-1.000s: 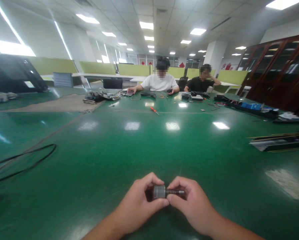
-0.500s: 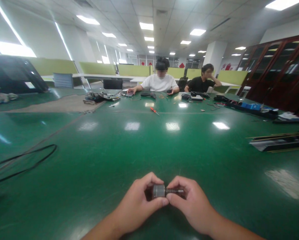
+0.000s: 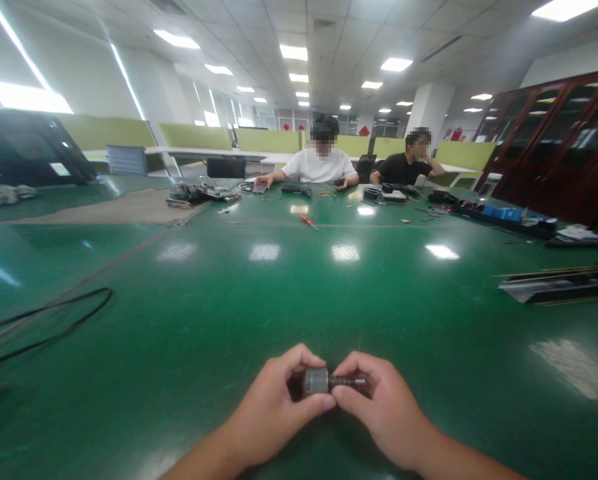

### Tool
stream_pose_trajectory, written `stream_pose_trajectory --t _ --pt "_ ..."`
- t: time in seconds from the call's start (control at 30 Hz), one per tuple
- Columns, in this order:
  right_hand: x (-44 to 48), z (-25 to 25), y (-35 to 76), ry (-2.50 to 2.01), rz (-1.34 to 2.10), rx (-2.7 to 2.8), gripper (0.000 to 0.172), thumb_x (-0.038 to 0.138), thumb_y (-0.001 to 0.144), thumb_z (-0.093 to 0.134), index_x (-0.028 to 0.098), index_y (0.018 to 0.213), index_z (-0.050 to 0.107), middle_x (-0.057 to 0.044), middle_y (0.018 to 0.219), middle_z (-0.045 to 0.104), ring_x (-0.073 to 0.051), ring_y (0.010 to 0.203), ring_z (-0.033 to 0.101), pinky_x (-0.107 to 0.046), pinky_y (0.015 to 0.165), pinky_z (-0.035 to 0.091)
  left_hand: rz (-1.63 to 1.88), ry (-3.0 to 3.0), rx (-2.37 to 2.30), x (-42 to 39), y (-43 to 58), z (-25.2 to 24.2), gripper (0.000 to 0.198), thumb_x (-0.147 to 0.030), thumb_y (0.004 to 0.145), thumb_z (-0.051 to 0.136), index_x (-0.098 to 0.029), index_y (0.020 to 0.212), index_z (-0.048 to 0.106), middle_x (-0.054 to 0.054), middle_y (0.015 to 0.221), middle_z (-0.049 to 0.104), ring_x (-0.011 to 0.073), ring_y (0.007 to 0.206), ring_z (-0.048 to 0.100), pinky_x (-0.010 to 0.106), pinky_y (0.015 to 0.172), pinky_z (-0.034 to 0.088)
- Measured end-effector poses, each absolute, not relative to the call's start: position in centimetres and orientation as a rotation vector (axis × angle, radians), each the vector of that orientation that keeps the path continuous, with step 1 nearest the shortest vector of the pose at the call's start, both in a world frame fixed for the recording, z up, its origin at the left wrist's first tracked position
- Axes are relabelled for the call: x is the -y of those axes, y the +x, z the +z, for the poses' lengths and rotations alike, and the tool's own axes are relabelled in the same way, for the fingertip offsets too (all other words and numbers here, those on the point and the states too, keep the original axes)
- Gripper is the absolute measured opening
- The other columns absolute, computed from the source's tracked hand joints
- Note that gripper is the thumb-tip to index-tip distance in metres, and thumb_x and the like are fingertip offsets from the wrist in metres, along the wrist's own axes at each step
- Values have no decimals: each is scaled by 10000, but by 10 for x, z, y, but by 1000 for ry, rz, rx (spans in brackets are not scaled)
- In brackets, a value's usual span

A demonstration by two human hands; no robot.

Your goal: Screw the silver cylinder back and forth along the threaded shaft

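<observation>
A small grey metal cylinder (image 3: pixel 317 381) with a dark threaded shaft (image 3: pixel 347 382) sticking out to the right is held low at the near edge of the green table (image 3: pixel 289 293). My left hand (image 3: pixel 273 407) pinches the grey cylinder between thumb and fingers. My right hand (image 3: pixel 383 407) is closed on the dark shaft, thumb under and forefinger over it. Both hands meet just above the table.
A black cable (image 3: pixel 49 323) loops on the left. Long black and brass strips (image 3: pixel 561 283) lie at the right. A red screwdriver (image 3: pixel 307 221), tools and parts lie far across, where two people (image 3: pixel 321 163) sit. Dark wooden cabinets (image 3: pixel 553 140) stand at the right.
</observation>
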State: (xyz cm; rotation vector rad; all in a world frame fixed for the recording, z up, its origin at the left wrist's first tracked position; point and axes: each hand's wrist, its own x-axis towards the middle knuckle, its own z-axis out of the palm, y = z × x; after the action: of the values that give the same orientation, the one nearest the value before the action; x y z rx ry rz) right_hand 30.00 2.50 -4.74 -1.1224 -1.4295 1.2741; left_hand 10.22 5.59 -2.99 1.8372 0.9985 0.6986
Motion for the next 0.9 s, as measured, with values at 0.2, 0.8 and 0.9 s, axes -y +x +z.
stream_pose_trajectory --t 0.2,0.8,0.9 --pt "-24 -49 301 -1125 1285 1426 36 189 807 673 173 798 642 17 715 613 -133 659 541 -238 636 414 698 1801 -1003 -56 103 -29 310 -410 805 743 -177 947 598 -23 773 578 158 714 502 251 652 376" --pt "-25 -51 301 -1144 1282 1440 31 207 818 665 184 806 647 15 728 624 -141 679 558 -242 657 422 693 1761 -993 -56 104 -26 301 -397 801 741 -173 943 597 -19 763 573 158 708 498 250 647 375" --pt "-26 -50 301 -1151 1274 1446 28 204 816 665 183 805 650 17 723 624 -139 672 557 -239 643 416 696 1777 -989 -57 104 -27 320 -415 806 743 -172 954 597 -20 766 574 156 705 496 251 645 369"
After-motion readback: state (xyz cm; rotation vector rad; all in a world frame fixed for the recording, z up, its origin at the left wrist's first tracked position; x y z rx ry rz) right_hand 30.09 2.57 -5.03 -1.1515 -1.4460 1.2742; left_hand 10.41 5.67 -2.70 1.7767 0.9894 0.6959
